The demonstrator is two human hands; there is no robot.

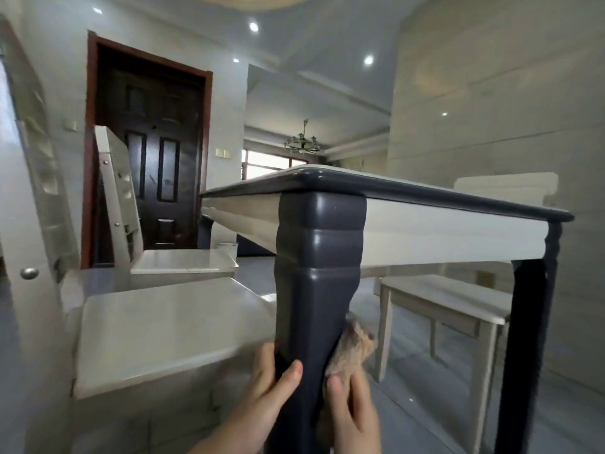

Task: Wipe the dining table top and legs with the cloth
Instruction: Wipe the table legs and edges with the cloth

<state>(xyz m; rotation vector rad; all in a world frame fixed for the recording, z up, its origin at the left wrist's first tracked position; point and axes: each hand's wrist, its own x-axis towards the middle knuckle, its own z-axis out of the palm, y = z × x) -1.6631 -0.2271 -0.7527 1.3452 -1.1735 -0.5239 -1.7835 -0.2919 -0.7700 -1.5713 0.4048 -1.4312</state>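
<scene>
The cloth (pixel 355 347), a tan, fuzzy rag, lies bunched against the right face of the dining table's (pixel 425 194) nearest corner leg (pixel 319 273), low on the leg, well beneath the tabletop corner. The right hand (pixel 352 414) holds it there: the thumb lies over the cloth's lower front, while the fingers go round behind it, out of sight. The left hand (pixel 265 394) grips the same leg from the other side at about the same height, thumb laid across the front face and fingers wrapped round the left side (their tips are hidden behind the leg). Hands and cloth are blurred.

The leg is dark grey and moulded, bulging just under the tabletop corner and narrowing downward. The top has a dark grey rim with a pale apron below it. A second dark leg (pixel 530 322) stands under the right corner, and another (pixel 204 231) shows at the far left corner.

Just left of the held leg is a pale chair (pixel 157 332), its seat close to the left hand. A second chair (pixel 183 260) stands behind it along the table's left edge. A third chair (pixel 448 296) shows beneath the tabletop, beyond the right edge. Farther back are a dark panelled door (pixel 157 158) and a chandelier (pixel 302 142), over a grey tiled floor (pixel 409 404).
</scene>
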